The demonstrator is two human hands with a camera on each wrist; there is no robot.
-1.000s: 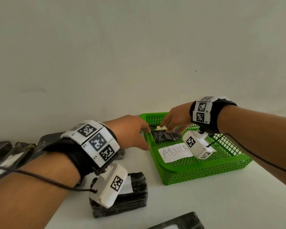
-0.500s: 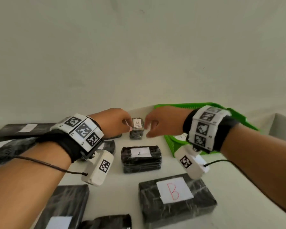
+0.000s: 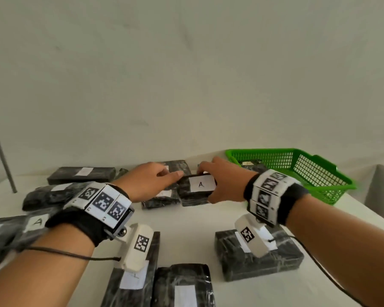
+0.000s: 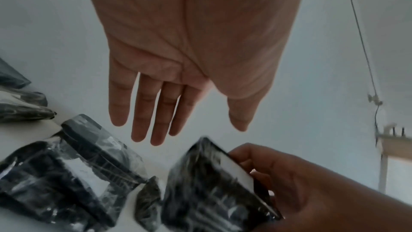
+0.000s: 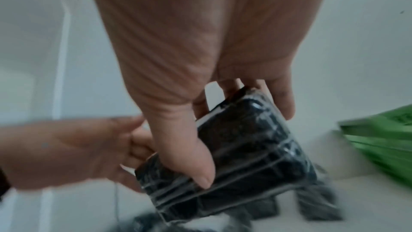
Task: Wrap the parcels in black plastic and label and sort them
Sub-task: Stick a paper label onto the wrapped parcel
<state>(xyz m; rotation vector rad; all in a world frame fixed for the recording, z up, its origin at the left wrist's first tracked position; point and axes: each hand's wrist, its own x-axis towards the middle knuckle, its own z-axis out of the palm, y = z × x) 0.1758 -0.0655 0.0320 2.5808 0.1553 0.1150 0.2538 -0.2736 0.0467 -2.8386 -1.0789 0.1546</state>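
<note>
Right hand (image 3: 222,185) fingers clamp the A parcel (image 3: 197,189) above the surface, near the basket (image 3: 319,173); left hand (image 3: 151,185) spread, fingers straight beside it; slick plastic might slip, dropping it onto other parcels.

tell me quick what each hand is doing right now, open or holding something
Left hand: open, fingers straight, holding nothing.
Right hand: grips the parcel labelled A, thumb on one side and fingers on the other.
</note>
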